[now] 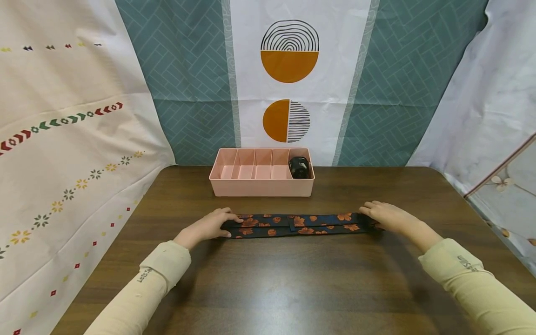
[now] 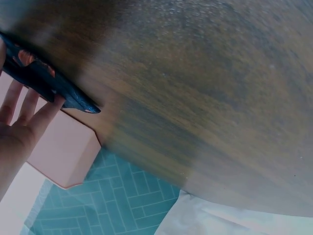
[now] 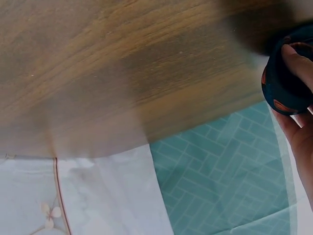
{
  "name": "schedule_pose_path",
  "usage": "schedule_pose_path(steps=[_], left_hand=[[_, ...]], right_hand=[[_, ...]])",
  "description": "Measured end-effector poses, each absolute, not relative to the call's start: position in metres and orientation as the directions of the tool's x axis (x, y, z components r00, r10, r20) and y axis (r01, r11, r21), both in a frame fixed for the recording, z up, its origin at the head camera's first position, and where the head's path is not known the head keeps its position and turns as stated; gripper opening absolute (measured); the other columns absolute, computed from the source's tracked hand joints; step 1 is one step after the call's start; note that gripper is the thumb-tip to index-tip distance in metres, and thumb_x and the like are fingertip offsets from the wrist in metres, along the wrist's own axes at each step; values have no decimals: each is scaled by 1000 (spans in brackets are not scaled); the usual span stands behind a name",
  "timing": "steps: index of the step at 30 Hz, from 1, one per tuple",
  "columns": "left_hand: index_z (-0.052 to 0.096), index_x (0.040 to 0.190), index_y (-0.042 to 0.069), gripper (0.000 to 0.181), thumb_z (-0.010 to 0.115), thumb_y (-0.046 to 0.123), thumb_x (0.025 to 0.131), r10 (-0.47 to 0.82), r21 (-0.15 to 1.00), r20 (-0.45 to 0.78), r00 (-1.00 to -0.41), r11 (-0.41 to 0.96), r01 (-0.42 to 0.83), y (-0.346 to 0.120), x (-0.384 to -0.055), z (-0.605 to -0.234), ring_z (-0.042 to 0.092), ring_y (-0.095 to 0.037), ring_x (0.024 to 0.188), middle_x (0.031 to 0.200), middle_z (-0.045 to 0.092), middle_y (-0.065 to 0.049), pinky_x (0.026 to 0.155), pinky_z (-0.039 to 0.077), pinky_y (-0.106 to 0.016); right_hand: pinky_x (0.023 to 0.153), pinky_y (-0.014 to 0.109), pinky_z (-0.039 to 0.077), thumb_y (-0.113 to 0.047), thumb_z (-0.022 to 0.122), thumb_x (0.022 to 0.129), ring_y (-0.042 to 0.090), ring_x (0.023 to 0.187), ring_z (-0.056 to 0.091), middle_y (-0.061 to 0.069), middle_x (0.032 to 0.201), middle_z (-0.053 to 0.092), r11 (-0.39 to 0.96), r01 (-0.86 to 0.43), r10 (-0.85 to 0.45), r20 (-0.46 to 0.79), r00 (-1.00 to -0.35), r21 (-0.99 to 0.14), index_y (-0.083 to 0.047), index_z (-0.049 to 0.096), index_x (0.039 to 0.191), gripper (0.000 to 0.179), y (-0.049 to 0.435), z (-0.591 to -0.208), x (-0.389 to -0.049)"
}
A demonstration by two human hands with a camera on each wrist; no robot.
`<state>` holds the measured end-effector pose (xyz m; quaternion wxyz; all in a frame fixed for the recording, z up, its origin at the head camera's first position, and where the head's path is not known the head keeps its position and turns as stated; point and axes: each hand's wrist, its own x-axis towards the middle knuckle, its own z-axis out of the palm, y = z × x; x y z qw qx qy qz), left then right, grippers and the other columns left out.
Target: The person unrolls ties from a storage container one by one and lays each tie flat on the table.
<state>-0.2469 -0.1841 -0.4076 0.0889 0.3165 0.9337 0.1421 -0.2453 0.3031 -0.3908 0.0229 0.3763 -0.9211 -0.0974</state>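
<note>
A dark navy necktie (image 1: 322, 221) with orange leaf or flower patterns lies folded lengthwise across the table, its keeper loop showing near the middle. My left hand (image 1: 211, 224) grips its left end, fingers along the far edge and thumb at the near side. In the left wrist view the fingers (image 2: 40, 117) press under the tie's layered end (image 2: 73, 95). At the other end my right hand (image 1: 387, 217) holds the tie. The right wrist view shows that end curled into a rounded bend (image 3: 274, 88), with the thumb (image 3: 297, 63) inside it and fingers outside.
Behind the tie stands a pink organizer box (image 1: 261, 188) with several narrow compartments. Its rightmost compartment holds a dark patterned roll (image 1: 299, 167). The brown wooden table (image 1: 293, 284) meets hanging curtains (image 1: 188, 83) at the back and cloths at both sides.
</note>
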Motion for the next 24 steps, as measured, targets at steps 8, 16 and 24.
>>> schedule_pose_path(steps=[8, 16, 24], left_hand=[[63, 122, 9, 43, 73, 10, 80, 613, 327, -80, -786, 761, 561, -184, -247, -407, 53, -35, 111, 113, 57, -12, 96, 43, -53], [63, 122, 8, 43, 73, 10, 79, 613, 326, -83, -786, 762, 560, -184, -247, -405, 53, -36, 110, 112, 57, -13, 95, 42, -53], [63, 122, 9, 44, 74, 11, 79, 614, 323, -84, -785, 762, 561, -184, -248, -406, 53, -36, 108, 111, 57, -12, 94, 43, -54]], right_hand=[[80, 45, 52, -2, 83, 64, 37, 94, 63, 19, 103, 64, 712, -681, -685, -44, -727, 170, 0, 60, 100, 44, 308, -392, -247], [77, 43, 51, 0, 80, 69, 31, 88, 63, 10, 95, 63, 742, -660, -658, -59, -750, 115, -3, 57, 100, 38, 313, -388, -246], [74, 39, 51, -2, 82, 65, 27, 85, 61, 5, 90, 59, 730, -672, -672, -44, -739, 123, -3, 60, 99, 40, 318, -388, -245]])
